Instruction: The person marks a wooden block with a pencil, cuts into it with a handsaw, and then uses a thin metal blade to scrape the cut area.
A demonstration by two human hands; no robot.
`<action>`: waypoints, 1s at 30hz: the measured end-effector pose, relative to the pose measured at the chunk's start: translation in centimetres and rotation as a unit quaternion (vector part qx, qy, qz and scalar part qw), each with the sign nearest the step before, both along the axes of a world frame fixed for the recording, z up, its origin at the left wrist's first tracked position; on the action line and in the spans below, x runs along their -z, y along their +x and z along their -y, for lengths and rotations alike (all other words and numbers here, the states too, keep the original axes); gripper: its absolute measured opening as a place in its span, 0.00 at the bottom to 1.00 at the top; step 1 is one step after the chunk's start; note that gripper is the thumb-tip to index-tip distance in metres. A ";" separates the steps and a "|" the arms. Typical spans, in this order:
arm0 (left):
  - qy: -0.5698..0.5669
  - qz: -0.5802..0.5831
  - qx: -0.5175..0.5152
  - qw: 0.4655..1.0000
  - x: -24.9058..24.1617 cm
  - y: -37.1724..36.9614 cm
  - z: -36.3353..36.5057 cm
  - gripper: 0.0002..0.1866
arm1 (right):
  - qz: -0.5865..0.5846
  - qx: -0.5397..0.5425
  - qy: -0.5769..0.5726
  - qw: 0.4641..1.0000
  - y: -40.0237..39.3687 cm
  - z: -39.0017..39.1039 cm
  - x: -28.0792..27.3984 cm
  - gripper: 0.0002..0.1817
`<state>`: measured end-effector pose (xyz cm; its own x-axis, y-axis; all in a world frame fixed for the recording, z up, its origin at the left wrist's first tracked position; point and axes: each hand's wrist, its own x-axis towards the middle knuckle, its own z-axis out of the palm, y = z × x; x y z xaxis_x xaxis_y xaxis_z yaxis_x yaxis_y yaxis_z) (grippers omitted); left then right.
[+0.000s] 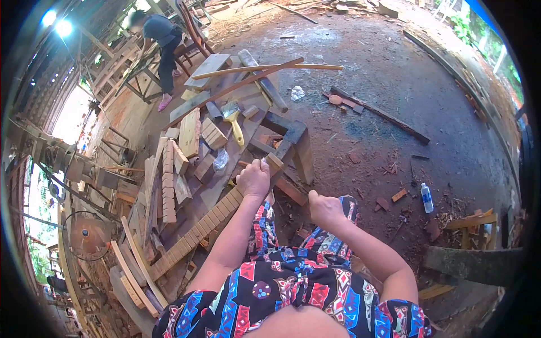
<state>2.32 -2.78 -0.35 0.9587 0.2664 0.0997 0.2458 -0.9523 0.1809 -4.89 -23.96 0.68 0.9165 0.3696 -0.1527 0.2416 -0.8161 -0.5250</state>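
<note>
My left hand is closed over the upper end of a long wooden strip with evenly spaced cross grooves. The strip slants across the workbench from lower left toward the dark wooden frame. My right hand is closed in a fist above my right knee, apart from the strip, its thumb side toward the bench. Whatever it may hold is hidden. Beyond my left hand lie a paintbrush with a yellow handle, a crumpled clear plastic bag and a second grooved wooden piece.
Wood blocks and long slats crowd the bench. A person bends over another bench at upper left. On the floor are a plastic bottle, a dark wooden bar and scattered scraps. A fan stands at left.
</note>
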 end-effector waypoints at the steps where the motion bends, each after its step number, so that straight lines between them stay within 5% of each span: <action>1: 0.006 0.004 -0.002 1.000 0.2 0.0 0.0 0.20 | -0.003 -0.001 -0.011 1.000 -0.4 0.3 -0.1 0.09; 23: 0.022 -0.008 -0.001 1.000 0.0 0.0 0.0 0.20 | 0.033 0.006 0.038 0.999 5.0 -5.1 0.2 0.09; 30: 0.004 -0.001 0.002 1.000 -0.9 -0.2 0.2 0.22 | -0.013 0.025 0.036 0.999 -1.2 0.6 1.5 0.06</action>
